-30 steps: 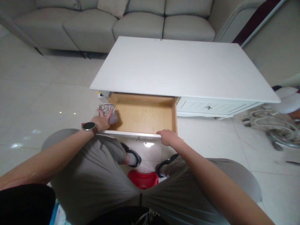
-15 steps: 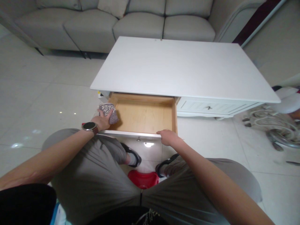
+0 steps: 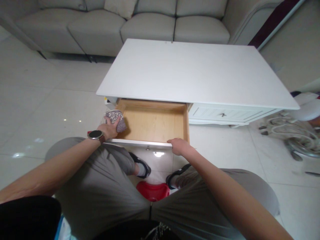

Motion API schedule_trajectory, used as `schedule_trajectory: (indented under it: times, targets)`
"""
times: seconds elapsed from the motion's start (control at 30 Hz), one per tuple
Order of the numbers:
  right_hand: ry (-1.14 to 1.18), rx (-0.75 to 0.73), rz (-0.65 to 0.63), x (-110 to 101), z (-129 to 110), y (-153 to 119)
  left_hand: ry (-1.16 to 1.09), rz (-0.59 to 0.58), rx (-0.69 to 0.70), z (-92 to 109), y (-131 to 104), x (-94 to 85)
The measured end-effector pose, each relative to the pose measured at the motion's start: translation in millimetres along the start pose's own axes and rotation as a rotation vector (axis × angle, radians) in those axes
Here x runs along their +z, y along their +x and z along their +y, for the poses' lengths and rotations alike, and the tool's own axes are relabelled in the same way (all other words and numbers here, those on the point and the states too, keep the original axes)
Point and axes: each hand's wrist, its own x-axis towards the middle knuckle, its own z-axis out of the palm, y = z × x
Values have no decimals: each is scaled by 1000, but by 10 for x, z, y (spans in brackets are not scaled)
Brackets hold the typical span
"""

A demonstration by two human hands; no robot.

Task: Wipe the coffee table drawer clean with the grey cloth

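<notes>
Here my left grip [image 3: 109, 129] is clutching the patterned cloth [image 3: 116, 115] at the left side of the open drawer [image 3: 152, 121], while my right grip [image 3: 179, 146] is grasping its front edge [image 3: 135, 143]

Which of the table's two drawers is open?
The left drawer, with the right hand on its front edge: it is pulled out, its wooden inside showing. The right drawer sits shut under the tabletop.

Grey sofa [image 3: 150, 28] sat beyond the left hand [image 3: 109, 128], pale cushion [image 3: 120, 7] on it. Red plastic piece [image 3: 153, 191] sat low, left of the right hand [image 3: 179, 146]. Far right of that hand I saw pale tangled coils [image 3: 282, 129], white rounded object [image 3: 305, 108] alongside.
</notes>
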Motion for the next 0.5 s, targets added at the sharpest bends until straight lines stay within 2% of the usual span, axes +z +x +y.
schedule_trajectory:
  times: [0.5]
  targets:
    - [-5, 5, 0, -28, -23, -31, -133, 3, 29, -63, 81, 78]
